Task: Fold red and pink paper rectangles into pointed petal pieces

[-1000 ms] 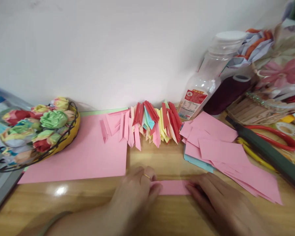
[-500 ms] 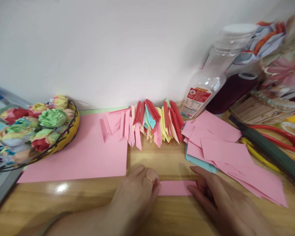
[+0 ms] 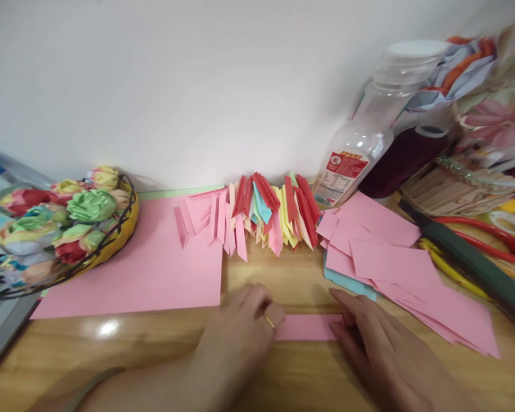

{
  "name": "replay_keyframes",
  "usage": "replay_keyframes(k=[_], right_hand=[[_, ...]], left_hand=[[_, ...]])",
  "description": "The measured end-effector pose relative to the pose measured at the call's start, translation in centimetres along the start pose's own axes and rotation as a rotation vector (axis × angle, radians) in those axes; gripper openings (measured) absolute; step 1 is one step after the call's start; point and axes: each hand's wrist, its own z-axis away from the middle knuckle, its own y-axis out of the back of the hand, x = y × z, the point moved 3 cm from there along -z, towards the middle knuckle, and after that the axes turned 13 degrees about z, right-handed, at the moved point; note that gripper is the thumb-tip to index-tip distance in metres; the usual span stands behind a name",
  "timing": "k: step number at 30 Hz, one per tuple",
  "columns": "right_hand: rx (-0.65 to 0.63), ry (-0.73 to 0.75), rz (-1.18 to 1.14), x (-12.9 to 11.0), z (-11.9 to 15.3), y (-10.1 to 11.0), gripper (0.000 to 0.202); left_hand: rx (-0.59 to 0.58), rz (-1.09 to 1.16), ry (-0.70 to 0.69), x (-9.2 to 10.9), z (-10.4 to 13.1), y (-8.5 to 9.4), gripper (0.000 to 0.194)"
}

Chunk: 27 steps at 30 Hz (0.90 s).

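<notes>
A narrow pink paper strip [image 3: 309, 327] lies flat on the wooden table between my two hands. My left hand [image 3: 249, 323], wearing a gold ring, is curled over the strip's left end, which it hides. On the right end, my right hand [image 3: 369, 337] pinches the strip between thumb and fingers. Beyond them stands a cluster of folded paper pieces [image 3: 274, 214] in red, pink, yellow and blue. Close to my right hand lies a loose pile of pink paper rectangles [image 3: 395, 263], with blue paper [image 3: 349, 281] under it.
A large pink sheet [image 3: 171, 280] lies at left, beside a yellow basket [image 3: 131, 220] of paper flowers. At back right stand a clear plastic bottle [image 3: 356, 149] and a dark thread spool [image 3: 403, 160]. Red-handled scissors [image 3: 510, 243] and a dark green tool [image 3: 476, 266] lie at the right.
My left hand has shifted slightly and its fingers have rolled a little to the right over the strip's end. My right hand and the strip are nearly unmoved.
</notes>
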Motion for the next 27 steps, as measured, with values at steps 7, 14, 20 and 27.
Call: replay_keyframes(k=[7, 14, 20, 27], right_hand=[[0.029, 0.034, -0.033, 0.2, -0.5, 0.5, 0.030], [0.126, 0.247, 0.075, -1.7, -0.1, 1.9, 0.032], [0.058, 0.327, 0.186, -3.1, 0.8, 1.8, 0.051], [0.065, 0.311, 0.198, -3.0, 0.8, 2.3, 0.062]], left_hand=[[0.185, -0.035, -0.196, 0.1, 0.4, -0.9, 0.027], [0.156, -0.245, -0.472, -0.3, 1.1, -1.9, 0.012], [0.066, -0.364, -0.508, 0.5, 1.0, -0.9, 0.020], [0.045, -0.391, -0.538, 0.3, 1.1, -0.9, 0.028]])
